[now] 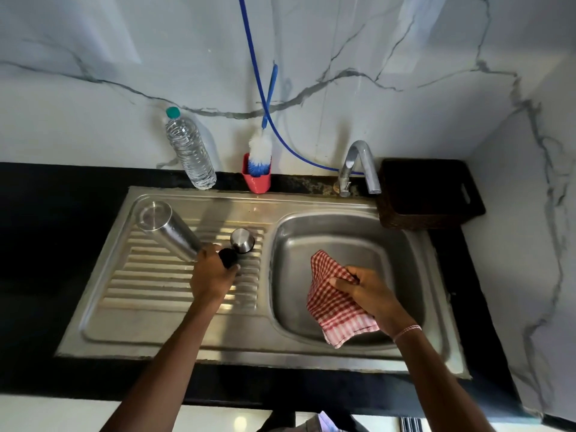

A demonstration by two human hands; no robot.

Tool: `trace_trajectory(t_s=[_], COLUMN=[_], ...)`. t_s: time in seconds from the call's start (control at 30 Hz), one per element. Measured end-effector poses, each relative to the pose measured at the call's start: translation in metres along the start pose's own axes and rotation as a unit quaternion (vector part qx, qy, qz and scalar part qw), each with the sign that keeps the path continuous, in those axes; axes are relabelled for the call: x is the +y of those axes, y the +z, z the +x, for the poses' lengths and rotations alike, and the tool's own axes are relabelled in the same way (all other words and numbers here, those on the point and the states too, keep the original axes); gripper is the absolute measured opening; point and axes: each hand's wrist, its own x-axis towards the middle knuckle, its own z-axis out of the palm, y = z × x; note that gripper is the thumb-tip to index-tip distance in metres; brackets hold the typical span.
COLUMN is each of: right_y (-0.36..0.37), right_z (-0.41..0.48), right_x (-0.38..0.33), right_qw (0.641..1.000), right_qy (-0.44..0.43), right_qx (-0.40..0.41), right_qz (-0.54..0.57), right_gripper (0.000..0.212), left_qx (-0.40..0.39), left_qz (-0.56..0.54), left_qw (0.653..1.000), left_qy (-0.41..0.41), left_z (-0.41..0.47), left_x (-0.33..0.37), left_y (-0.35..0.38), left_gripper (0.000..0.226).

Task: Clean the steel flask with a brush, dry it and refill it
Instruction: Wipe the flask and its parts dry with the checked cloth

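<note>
The steel flask [166, 229] is tilted over the ribbed draining board [149, 275], its base up and to the left. My left hand [213, 272] grips it at the black neck end. Its steel cap [242, 240] stands on the draining board just right of my left hand. My right hand [364, 291] holds a red and white checked cloth [335, 302] above the sink basin [349, 241]. A white and blue bottle brush [260, 152] stands in a red holder [257, 180] at the back. A clear plastic water bottle [190, 151] with a green cap stands left of the holder.
A steel tap [358, 165] rises behind the basin, with a blue hose [258, 73] running up the marble wall. A dark woven basket [428, 193] sits at the back right on the black counter [46, 244].
</note>
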Motion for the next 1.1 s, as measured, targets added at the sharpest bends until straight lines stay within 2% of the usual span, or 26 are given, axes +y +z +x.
trace_trajectory(t_s=[0.07,0.17,0.37,0.43,0.5,0.57,0.6,0.67,0.73,0.83,0.9,1.0,1.1], right_y=[0.004,0.008,0.008,0.008,0.009,0.009,0.010,0.014,0.019,0.025,0.015,-0.007,-0.012], right_z=[-0.001,-0.003,-0.003,-0.004,-0.006,-0.012,-0.014,-0.019,-0.023,-0.028,-0.029,-0.028,-0.024], right_x=[0.003,0.006,0.009,0.009,0.003,-0.006,-0.010,-0.015,-0.021,-0.030,-0.031,-0.021,-0.011], right_qw=[1.000,0.999,1.000,0.999,0.999,0.998,0.997,0.989,0.971,0.927,0.919,0.941,0.944], right_qy=[0.014,0.027,0.028,0.038,0.027,-0.010,-0.043,-0.118,-0.187,-0.305,-0.356,-0.338,-0.327], right_qx=[-0.007,-0.011,0.008,0.016,0.032,0.054,0.065,0.082,0.105,0.105,0.073,-0.012,-0.019], right_qz=[0.009,0.029,0.001,0.014,0.031,0.028,0.010,-0.042,-0.109,-0.191,-0.150,-0.023,-0.034], right_gripper=[0.011,0.016,0.026,0.023,0.015,0.007,0.011,0.018,0.031,0.055,0.058,0.050,0.055], left_qx=[-0.021,0.014,0.040,0.041,-0.005,-0.089,-0.123,-0.171,-0.202,-0.224,-0.235,-0.256,-0.254], left_qz=[0.032,0.063,0.014,-0.046,-0.199,-0.356,-0.411,-0.468,-0.493,-0.517,-0.531,-0.532,-0.490], left_qw=[0.999,0.998,0.999,0.998,0.980,0.930,0.903,0.866,0.845,0.823,0.812,0.806,0.830], left_qy=[-0.006,0.010,0.008,0.009,0.025,0.027,0.028,0.036,0.044,0.064,0.059,0.053,0.073], left_z=[0.005,0.012,0.014,0.006,-0.010,-0.033,-0.043,-0.060,-0.072,-0.085,-0.090,-0.095,-0.105], left_x=[-0.002,-0.002,-0.004,-0.004,0.004,0.022,0.031,0.053,0.076,0.101,0.110,0.115,0.126], left_y=[0.008,0.018,0.020,0.019,0.015,0.011,0.009,0.008,0.012,0.019,0.018,0.014,0.015], left_gripper=[0.070,0.061,0.054,0.048,0.037,0.032,0.032,0.034,0.039,0.037,0.034,0.031,0.031])
